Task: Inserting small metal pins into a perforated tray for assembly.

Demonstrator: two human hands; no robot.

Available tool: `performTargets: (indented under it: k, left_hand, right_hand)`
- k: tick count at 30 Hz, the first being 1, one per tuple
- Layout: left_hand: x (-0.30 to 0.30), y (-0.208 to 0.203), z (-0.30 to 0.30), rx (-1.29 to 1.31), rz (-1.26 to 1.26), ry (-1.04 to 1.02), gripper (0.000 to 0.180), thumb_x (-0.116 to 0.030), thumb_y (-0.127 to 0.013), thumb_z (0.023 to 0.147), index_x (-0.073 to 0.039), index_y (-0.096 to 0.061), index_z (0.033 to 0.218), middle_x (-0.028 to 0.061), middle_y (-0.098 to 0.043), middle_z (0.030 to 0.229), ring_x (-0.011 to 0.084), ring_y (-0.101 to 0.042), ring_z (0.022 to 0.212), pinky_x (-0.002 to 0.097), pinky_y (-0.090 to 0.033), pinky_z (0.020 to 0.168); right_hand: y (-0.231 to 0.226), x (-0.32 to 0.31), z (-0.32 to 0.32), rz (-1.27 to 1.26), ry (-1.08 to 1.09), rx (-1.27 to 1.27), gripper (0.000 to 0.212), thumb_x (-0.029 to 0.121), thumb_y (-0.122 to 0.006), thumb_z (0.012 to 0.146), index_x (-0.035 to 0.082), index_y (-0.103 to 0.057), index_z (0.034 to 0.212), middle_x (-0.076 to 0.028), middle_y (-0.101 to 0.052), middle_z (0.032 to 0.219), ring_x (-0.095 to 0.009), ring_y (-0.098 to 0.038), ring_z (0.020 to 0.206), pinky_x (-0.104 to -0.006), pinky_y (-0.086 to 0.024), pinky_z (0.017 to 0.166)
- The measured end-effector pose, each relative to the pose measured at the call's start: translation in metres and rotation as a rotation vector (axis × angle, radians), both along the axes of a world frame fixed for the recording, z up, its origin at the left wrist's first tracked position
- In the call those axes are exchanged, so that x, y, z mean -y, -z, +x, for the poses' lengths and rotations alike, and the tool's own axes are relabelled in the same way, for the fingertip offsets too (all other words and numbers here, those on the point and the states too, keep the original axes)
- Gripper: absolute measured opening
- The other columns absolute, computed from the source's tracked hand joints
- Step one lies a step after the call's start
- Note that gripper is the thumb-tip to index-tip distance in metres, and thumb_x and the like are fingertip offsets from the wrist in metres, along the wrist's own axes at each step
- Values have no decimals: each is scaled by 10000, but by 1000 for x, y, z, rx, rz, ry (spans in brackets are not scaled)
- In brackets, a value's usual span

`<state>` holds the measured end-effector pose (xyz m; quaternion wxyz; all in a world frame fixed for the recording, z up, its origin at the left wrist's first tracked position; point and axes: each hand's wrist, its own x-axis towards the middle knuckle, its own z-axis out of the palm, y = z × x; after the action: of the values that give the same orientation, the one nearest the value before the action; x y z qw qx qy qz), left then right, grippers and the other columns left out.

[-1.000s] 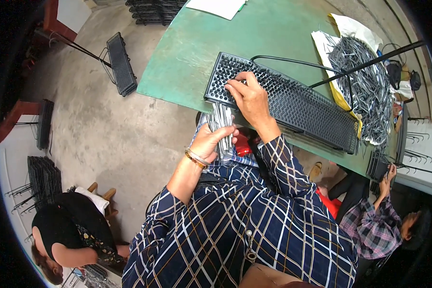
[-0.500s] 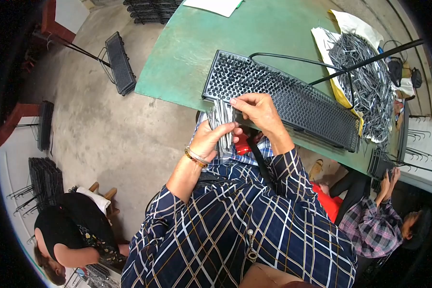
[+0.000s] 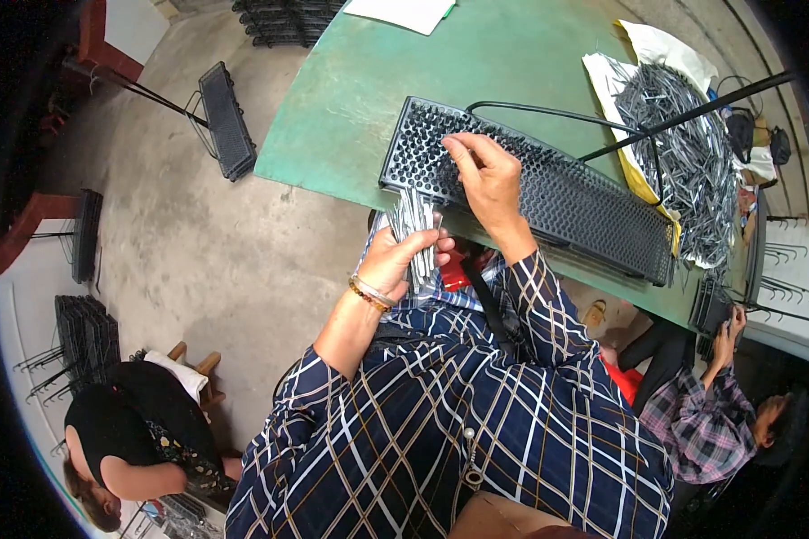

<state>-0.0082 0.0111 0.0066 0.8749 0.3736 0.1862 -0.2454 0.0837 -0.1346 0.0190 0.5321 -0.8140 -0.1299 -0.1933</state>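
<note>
Your left hand (image 3: 395, 260) was clamped on a loose bundle of thin grey metal pins (image 3: 413, 235) just below the long black perforated plastic tray (image 3: 548, 193). Your right hand (image 3: 485, 175), fingertips pinched together, rested on the tray's left half. In my judgement, the fanned bundle could have slipped, since the tray overhung the green bench (image 3: 476, 63) edge.

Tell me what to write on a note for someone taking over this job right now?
Left hand: holds a bundle of thin metal pins by the table edge.
Right hand: fingertips on the black perforated tray, at its left part; whether it pinches a pin I cannot tell.
Pile of spare pins lies on the green table, at the right.
How many holes are filled: too small to tell.
</note>
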Motion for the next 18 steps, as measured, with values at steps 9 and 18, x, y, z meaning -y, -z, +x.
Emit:
performTargets:
  k: [9,18]
  left_hand:
    - [-7,10,-3,-82,-74,-86,264,-28,-628,820,-9,-553,1072,112,-628,933,209,-642,826,342,-580,692]
    - [-4,8,0,-116,-110,-112,264,-14,-661,799,-38,-566,1045,110,-652,920,200,-652,794,341,-579,647]
  right_hand:
    - [15,-11,-2,-107,23,159,80,64,-658,813,17,-674,875,-103,-664,825,-203,-642,696,-282,-499,604]
    - [14,-5,-6,-322,36,205,124,93,-706,767,38,-676,874,-82,-607,808,-217,-617,660,-306,-496,554]
